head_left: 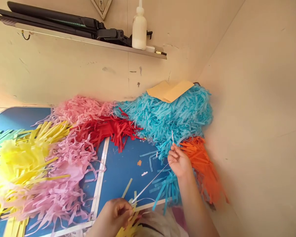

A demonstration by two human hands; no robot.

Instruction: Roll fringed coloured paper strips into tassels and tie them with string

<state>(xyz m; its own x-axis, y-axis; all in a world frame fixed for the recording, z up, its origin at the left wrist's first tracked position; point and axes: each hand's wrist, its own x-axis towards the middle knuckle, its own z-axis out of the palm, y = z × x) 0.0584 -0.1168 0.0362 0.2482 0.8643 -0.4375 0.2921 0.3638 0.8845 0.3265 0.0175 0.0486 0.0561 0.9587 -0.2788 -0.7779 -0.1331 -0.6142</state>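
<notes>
A thin white string [151, 181] runs taut and slanting between my two hands. My right hand [179, 162] pinches its upper end, and a short white tip sticks up past the fingers. Down near the table's front edge, my left hand [115, 215] is closed with thumb and fingers pinched on the lower end. Yellow paper strips [129, 227] show just under and beside the left hand; whether it also holds them I cannot tell. Behind my right hand lies a big heap of light blue paper fringe [172, 115], with orange fringe [198, 158] beside the wrist.
Pink [81, 110], red [108, 128], lilac [66, 171] and yellow fringe [22, 161] cover the blue table's [123, 158] left side. A tan paper sheet [170, 90] tops the blue heap. Above, a wall shelf [88, 39] carries a white bottle [139, 29] and a black hair straightener [59, 19].
</notes>
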